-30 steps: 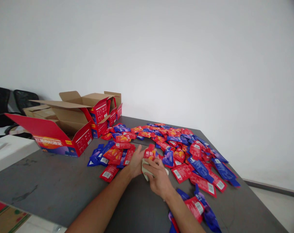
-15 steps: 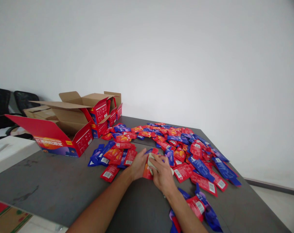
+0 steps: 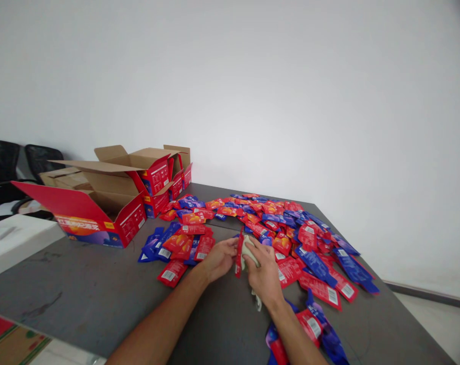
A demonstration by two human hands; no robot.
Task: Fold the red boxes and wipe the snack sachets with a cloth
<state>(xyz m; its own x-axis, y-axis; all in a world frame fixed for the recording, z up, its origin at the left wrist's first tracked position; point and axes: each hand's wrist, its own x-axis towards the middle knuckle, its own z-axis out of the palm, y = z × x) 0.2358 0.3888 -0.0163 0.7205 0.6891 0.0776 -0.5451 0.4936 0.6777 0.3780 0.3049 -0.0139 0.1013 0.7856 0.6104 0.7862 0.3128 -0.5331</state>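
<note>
My left hand [image 3: 221, 259] grips a red sachet [image 3: 239, 256] by its left side, and the sachet stands nearly edge-on to me. A crumpled off-white cloth [image 3: 249, 251] is bunched in my right hand [image 3: 264, 271], close against the sachet's right face; a loose end of it hangs below the fingers. Just left of my left hand lies a small group of red and blue sachets [image 3: 180, 246]. Beyond and to the right spreads a large heap of similar sachets [image 3: 286, 223]. A few more sachets [image 3: 309, 327] lie beside my right forearm.
Open red cardboard boxes [image 3: 129, 225] stand at the left of the dark grey table [image 3: 81, 299], with more boxes behind. A white flat box [image 3: 20, 238] sits at the left edge. Black chairs [image 3: 43, 157] are farther back, and a white wall rises behind the table.
The red sachet has turned from showing its face to nearly edge-on. My right hand and the cloth have shifted slightly right, and the cloth's loose end now hangs lower.
</note>
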